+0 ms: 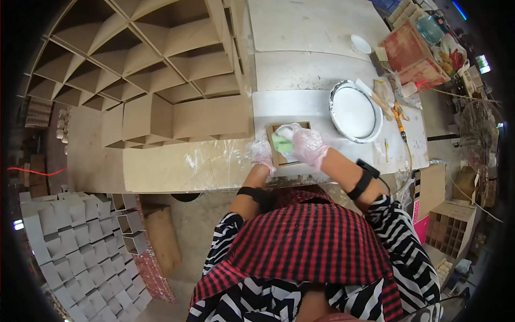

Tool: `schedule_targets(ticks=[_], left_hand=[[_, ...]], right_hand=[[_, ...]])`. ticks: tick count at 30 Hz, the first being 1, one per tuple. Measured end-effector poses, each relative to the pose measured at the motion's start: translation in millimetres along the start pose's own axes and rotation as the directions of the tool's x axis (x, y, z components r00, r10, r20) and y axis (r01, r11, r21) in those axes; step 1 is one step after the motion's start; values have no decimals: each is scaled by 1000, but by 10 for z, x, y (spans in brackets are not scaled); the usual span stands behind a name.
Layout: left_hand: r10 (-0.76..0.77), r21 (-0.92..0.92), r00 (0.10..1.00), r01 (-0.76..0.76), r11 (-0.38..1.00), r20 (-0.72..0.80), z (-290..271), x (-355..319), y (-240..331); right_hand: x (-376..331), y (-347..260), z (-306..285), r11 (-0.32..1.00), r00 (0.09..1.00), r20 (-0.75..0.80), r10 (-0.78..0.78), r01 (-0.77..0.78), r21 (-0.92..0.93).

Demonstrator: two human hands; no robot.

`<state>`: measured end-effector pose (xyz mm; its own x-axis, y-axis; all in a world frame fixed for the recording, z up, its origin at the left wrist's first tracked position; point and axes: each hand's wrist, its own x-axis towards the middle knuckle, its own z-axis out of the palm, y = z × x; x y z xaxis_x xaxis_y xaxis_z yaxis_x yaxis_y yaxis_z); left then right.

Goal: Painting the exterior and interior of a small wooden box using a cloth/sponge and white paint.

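A small open brown box (275,156) lies on the table's near part, white smears inside it. My left hand (262,151), in a clear plastic glove, grips the box's left side, its fingers partly hidden. My right hand (310,147), gloved the same way, reaches into the box from the right and is closed on a light green sponge (281,144) with white on its upper part. The sponge presses against the inside of the box. Just right of my right hand stands a round tub (332,111) of white paint (354,111), its rim crusted with paint.
Open brown boxes (147,121) are stacked at the left. Right of the tub lie a wooden-handled scraper or brush (380,103) and an orange corded tool (399,121). A white bowl (361,44) sits farther back, near a red crate (410,51). Grey-white boxes (80,241) fill the lower left.
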<state>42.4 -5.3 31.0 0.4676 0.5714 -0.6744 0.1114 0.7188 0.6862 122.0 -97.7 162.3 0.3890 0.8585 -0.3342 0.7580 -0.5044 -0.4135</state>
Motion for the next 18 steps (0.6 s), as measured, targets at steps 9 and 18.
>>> schedule_targets(ticks=[9,18], left_hand=[[422,193,903,-428,883,77,-74,462,-412],[82,26,992,-85,996,92,-171,305,-294]], right_hand=[[87,154,183,964,993,-109,-35,63,258],[-51,39,-11,914,963,270,26,-132,383]])
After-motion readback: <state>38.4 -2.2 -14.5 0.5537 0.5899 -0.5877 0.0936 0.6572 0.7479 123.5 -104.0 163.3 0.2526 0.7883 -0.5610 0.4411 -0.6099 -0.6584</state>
